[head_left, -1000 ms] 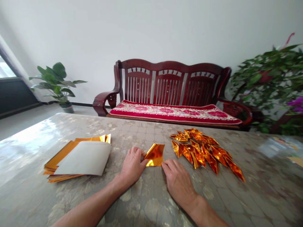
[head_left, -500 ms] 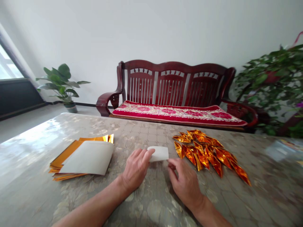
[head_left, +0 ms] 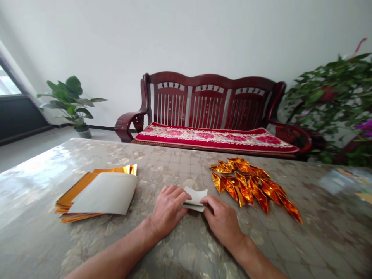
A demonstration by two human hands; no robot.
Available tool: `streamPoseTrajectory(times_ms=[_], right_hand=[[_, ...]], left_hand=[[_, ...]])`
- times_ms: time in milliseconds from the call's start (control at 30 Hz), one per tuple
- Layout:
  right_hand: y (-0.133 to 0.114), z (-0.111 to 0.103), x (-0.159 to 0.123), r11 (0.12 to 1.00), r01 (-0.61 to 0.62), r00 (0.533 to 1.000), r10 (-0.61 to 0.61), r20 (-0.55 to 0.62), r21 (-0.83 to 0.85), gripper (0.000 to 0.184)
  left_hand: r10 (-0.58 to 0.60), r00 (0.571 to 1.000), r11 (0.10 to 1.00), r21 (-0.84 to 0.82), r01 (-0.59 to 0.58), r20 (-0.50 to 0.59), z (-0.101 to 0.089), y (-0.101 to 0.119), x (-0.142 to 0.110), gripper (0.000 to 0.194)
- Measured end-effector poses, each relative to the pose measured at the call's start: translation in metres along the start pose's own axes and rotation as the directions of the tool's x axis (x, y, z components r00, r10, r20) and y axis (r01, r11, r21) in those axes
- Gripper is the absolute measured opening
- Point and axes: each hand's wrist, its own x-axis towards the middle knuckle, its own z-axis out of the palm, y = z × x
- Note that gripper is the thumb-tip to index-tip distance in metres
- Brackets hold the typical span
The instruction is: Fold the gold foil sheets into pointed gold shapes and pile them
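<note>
Folded foil sheet (head_left: 196, 197), pale side up, between both hands.
Left hand (head_left: 167, 211) and right hand (head_left: 222, 217): fingers together, pinching its ends. Seems light, slippery; hold by edges.

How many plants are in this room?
2: a potted broadleaf plant on the floor left of the wooden bench, a bushy plant right of it. Purple flowers at right may be a third.
</note>
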Motion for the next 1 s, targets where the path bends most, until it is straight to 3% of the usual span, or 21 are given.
streamPoseTrajectory(times_ms=[100,233,367,500,667,733,867,1000], right_hand=[[0.003,0.001,0.000,1.000,-0.018,1.000,0.018,0.009,-0.018,0.028],[-0.001,-0.002,-0.004,0.987,0.030,0.999,-0.032,-0.013,-0.158,0.036],[-0.011,-0.008,-0.010,0.966,0.094,0.995,-0.101,-0.016,-0.240,0.027],[-0.014,-0.010,-0.010,0.950,0.186,0.981,-0.193,-0.003,-0.252,0.004],[-0.009,-0.009,-0.009,0.936,0.224,0.973,-0.231,0.005,-0.272,0.011],[-0.008,-0.009,-0.009,0.940,0.217,0.975,-0.220,0.019,-0.265,0.011],[-0.008,-0.010,-0.009,0.942,0.192,0.980,-0.170,0.099,-0.275,0.013],[-0.007,-0.011,-0.006,0.952,0.170,0.981,-0.140,0.131,-0.254,0.012]], left_hand=[[-0.041,0.999,0.999,0.029,0.040,0.033,-0.003,-0.009,0.001,0.015],[-0.009,0.997,0.988,0.154,-0.002,0.073,-0.004,-0.011,-0.002,0.010],[0.003,0.993,0.972,0.233,-0.031,0.121,-0.003,-0.006,-0.002,0.003],[0.000,0.983,0.973,0.225,-0.042,0.183,-0.001,-0.002,-0.001,0.004],[-0.009,0.973,0.987,0.159,-0.028,0.229,0.001,0.001,-0.007,0.009],[-0.018,0.972,0.986,0.164,-0.021,0.233,0.001,0.002,-0.010,0.006],[-0.012,0.970,0.984,0.174,-0.031,0.244,0.000,0.001,-0.010,0.021],[-0.038,0.966,0.995,0.100,0.012,0.256,-0.003,0.001,-0.006,0.019]])
